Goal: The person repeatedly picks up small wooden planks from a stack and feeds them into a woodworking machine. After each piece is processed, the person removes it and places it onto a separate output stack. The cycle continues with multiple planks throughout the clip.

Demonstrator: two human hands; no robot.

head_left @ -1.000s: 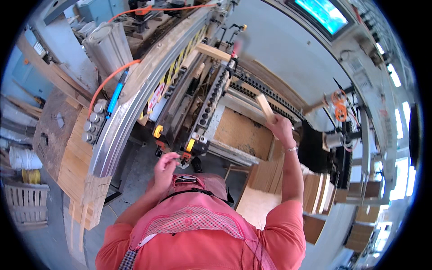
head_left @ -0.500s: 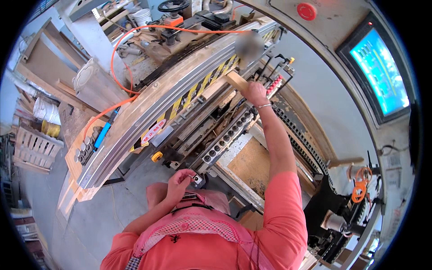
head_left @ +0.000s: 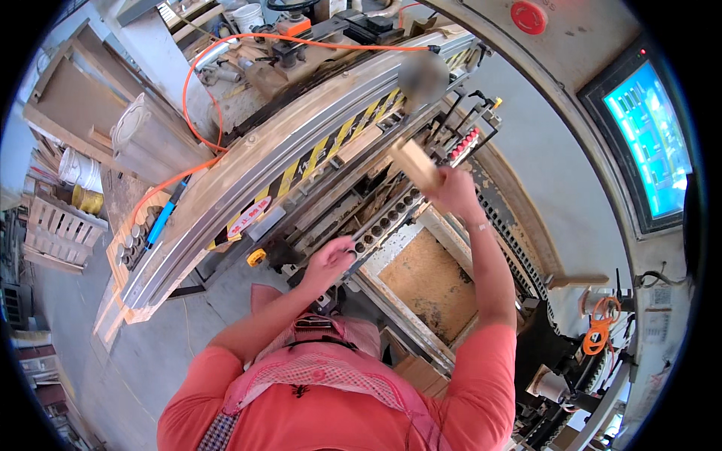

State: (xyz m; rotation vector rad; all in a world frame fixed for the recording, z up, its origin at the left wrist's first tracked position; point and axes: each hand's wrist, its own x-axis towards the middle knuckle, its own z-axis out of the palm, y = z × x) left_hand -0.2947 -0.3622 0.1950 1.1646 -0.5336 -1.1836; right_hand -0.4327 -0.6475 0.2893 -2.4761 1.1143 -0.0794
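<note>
Wooden block [head_left: 413,162] in right hand [head_left: 450,188] fingers

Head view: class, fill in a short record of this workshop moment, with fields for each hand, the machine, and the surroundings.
Right hand: right hand raised over the machine, grip closed on a pale wooden block
Left hand: left hand resting at the machine's front edge; whether it grasps anything cannot be told
Machine: long curved guard with yellow-black stripes, row of drill heads
Surroundings: orange cable, lit screen, red button
</note>
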